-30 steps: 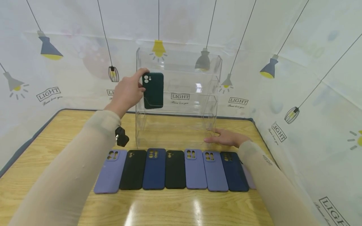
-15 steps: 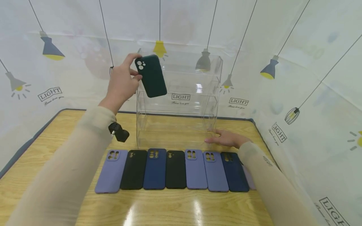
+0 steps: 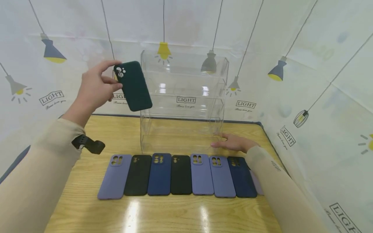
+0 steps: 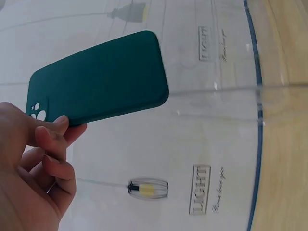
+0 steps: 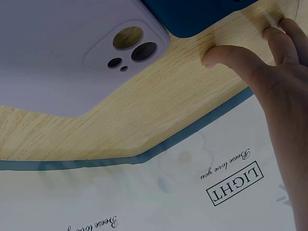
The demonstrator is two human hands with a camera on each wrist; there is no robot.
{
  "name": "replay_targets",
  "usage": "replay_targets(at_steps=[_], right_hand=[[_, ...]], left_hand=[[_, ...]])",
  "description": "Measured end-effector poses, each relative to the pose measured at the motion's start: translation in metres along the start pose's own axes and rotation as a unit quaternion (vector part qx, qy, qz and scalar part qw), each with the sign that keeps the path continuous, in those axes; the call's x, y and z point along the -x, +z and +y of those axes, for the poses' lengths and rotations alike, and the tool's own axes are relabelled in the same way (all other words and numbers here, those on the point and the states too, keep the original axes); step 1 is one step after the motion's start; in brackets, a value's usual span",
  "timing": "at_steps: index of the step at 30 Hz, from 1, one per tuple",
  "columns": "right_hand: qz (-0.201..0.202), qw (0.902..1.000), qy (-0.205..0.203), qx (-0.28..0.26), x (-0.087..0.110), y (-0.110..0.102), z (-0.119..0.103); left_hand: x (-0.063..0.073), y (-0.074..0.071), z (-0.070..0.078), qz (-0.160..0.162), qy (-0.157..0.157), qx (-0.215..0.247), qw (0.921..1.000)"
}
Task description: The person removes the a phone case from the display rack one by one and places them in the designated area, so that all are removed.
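My left hand pinches a dark green phone case by its camera-hole end, thumb on one side and fingers at the edge. The case hangs tilted in the air, its lower corner overlapping the left edge of a clear acrylic rack in the head view. In the left wrist view, the case shows its back, with the camera holes partly behind the hand. Low at the rack's right side, my right hand rests with fingers spread and extended, fingertips right at the clear plastic.
A row of phone cases lies in front of the rack: lilac, black, blue and others. A pale lilac case at the right end is partly under my right sleeve. Lamp-printed wall covering borders the wooden table.
My left hand has lifted the green case from in front of the rack, tilted it, then moved it left and slightly down. The right hand has stayed in place.
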State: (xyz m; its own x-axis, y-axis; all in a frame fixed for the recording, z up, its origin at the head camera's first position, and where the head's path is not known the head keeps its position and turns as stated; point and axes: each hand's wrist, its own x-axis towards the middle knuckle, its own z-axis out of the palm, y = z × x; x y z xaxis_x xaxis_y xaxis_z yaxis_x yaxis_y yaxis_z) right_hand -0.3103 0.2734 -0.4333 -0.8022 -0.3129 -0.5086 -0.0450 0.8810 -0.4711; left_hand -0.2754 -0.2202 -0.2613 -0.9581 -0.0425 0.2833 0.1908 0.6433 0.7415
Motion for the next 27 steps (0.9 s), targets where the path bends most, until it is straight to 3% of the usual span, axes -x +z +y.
replay_targets(at_steps=[7, 14, 20, 27], right_hand=[[-0.003, 1.0, 0.0, 0.004, 0.003, -0.001, -0.002], [0.001, 1.0, 0.001, -0.003, 0.003, -0.001, 0.0], [0.003, 1.0, 0.002, -0.001, 0.001, 0.0, 0.001], [-0.004, 0.9996, 0.02, -0.017, 0.003, 0.0, 0.0]], left_hand=[[0.02, -0.026, -0.046, -0.079, -0.05, -0.028, 0.9952], [0.034, -0.051, -0.093, -0.177, -0.091, -0.061, 0.9781], [0.048, -0.063, -0.128, -0.246, -0.103, -0.094, 0.9592], [0.069, -0.057, -0.17, -0.344, -0.122, -0.079, 0.9277]])
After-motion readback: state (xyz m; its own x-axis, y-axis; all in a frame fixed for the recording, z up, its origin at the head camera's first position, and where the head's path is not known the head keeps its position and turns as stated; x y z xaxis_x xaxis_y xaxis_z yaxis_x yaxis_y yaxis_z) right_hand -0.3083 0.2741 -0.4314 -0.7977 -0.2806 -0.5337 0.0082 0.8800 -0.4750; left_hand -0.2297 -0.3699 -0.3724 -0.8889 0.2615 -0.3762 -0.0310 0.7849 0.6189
